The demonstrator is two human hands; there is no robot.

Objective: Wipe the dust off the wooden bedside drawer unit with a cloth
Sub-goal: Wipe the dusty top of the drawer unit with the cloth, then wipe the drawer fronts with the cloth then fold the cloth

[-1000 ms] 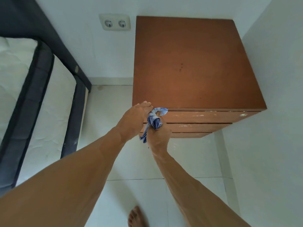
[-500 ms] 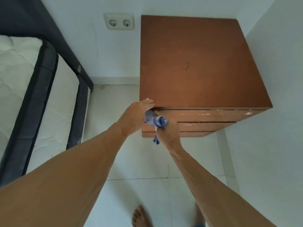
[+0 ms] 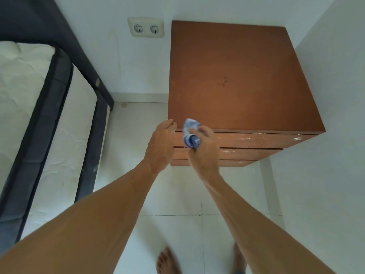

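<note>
Head view shows the right grip (image 3: pixel 203 153) clenching the bunched cloth (image 3: pixel 190 133) at the seven o'clock corner of the drawer unit (image 3: pixel 237 76), left grip (image 3: pixel 162 143) loose-fingered beside it; probably best to flatten the cloth and sweep toward one o'clock.

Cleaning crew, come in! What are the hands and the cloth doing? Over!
Right hand grips blue cloth at front top edge of drawer unit. Left hand open, at its left front corner. Nothing in the cloth's way.
</note>
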